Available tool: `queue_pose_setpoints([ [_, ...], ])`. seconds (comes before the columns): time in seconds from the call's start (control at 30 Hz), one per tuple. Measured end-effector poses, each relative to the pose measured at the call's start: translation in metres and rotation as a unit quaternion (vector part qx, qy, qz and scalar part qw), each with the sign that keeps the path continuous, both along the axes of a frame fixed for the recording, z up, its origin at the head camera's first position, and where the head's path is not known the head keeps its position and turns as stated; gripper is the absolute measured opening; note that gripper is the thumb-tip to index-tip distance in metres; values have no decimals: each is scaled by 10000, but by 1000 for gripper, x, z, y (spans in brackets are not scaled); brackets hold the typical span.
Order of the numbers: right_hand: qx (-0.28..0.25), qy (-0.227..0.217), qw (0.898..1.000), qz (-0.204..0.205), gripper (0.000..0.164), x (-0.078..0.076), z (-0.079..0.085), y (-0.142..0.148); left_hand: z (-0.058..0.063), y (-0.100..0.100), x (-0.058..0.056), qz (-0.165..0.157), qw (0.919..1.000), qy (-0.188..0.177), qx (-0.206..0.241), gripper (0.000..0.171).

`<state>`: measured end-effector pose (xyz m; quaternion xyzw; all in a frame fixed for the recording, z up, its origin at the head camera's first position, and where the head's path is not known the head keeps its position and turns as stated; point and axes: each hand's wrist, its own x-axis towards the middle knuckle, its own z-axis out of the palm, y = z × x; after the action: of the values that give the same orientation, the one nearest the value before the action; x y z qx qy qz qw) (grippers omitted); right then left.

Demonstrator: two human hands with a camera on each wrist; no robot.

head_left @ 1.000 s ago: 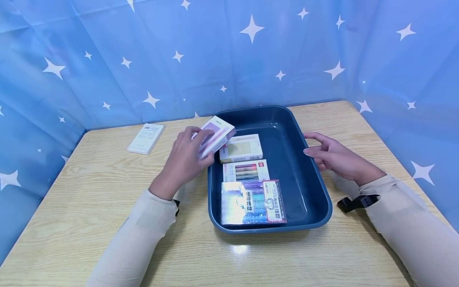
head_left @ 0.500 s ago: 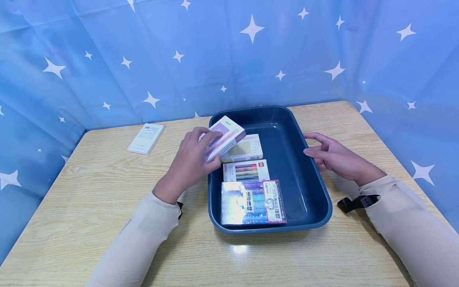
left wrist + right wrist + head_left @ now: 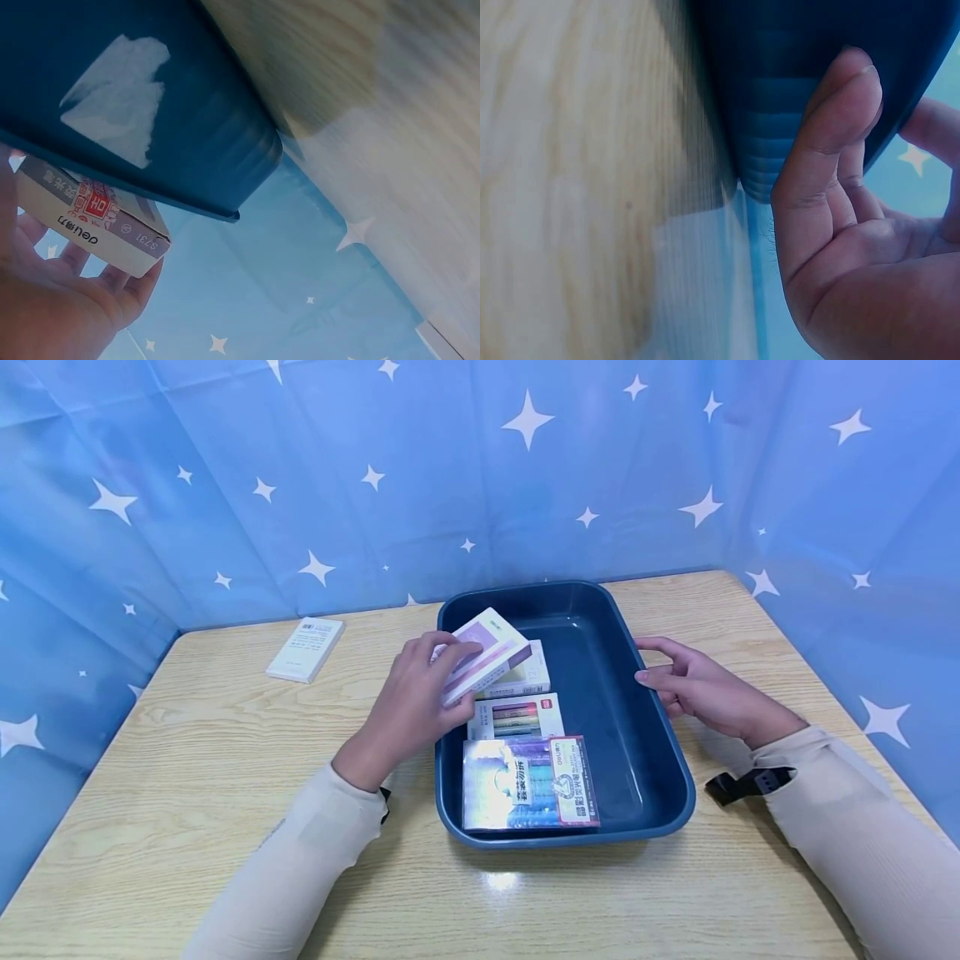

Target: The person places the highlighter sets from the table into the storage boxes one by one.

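In the head view my left hand [image 3: 408, 710] grips a white and purple highlighter box [image 3: 495, 647], thumb on the near side and fingers over its top. The box is tilted above the left part of a dark blue plastic bin [image 3: 611, 727]. "Deli" lettering on its end shows in the left wrist view, with the hand's fingers behind the box. My right hand [image 3: 693, 689] holds the bin's right rim. Seen from the right wrist, curled fingers [image 3: 847, 97] lie against the bin's outer wall. A pale yellow-windowed box [image 3: 534, 672] in the bin is partly hidden beneath the held box.
Also in the bin are a white box with a coloured-pen window [image 3: 517, 717] and a shiny clear-fronted pen pack [image 3: 532, 783]. Another white box [image 3: 306, 650] lies on the wooden table [image 3: 187, 777] at the far left. A blue star-patterned curtain [image 3: 435, 468] stands behind.
My left hand has moved right with the highlighter box, from the bin's left rim to over its inside, covering more of the pale-windowed box. The right hand and bin stay put.
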<state>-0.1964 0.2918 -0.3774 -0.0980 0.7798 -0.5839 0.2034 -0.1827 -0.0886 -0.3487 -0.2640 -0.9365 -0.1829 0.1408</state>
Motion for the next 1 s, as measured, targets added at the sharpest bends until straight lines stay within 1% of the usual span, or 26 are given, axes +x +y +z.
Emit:
queue_pose_setpoints([
  [0.2, -11, -19, 10000, -4, 62, 0, 0, 1, -2, 2, 0, -115, 9999, -27, -14, 55],
  [0.4, -9, -16, 10000, 11, 62, 0, 0, 1, -5, 3, 0, -309, 9994, 60, -126, 56],
  [0.57, 10, -23, 10000, -6, 62, 0, 1, 0, -6, 4, 2, -569, 9981, 143, -202, 56],
  [0.7, 68, -9, 10000, -34, 62, 0, 1, -1, -7, 5, 2, -763, 9962, 281, -301, 54],
  [0.87, 107, -26, 9999, -51, 63, 0, 1, 0, -8, 6, 2, -853, 9948, 350, -430, 53],
  [1.0, 156, -63, 9998, -73, 64, 0, 1, 1, -8, 6, 2, -944, 9939, 382, -432, 51],
])
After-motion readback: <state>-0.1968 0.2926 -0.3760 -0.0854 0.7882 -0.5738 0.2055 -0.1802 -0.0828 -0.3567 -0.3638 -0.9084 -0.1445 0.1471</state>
